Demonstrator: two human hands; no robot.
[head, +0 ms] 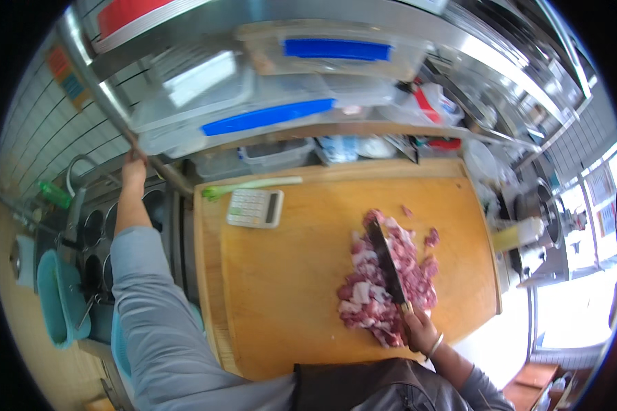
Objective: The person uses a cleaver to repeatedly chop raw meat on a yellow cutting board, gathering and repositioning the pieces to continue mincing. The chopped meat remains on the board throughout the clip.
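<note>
My right hand (420, 329) grips the wooden handle of a long, dark-bladed knife (388, 262). The blade lies across a pile of chopped raw meat (409, 251), pink with white fatty pieces, on a large wooden cutting board (288, 287). A few scraps of meat (432, 237) lie apart at the pile's right. My left arm is stretched far out, and my left hand (134, 163) is at the metal shelf post (105, 97). Its fingers are small and blurred, so whether they close round the post is unclear.
A white calculator (255, 208) and a green onion stalk (252, 186) lie at the board's far left. Behind it, a shelf holds clear plastic boxes (334, 49) with blue clips. Round wells (93, 228) and a turquoise bin (56, 308) are at left; a squeeze bottle (519, 234) stands at right.
</note>
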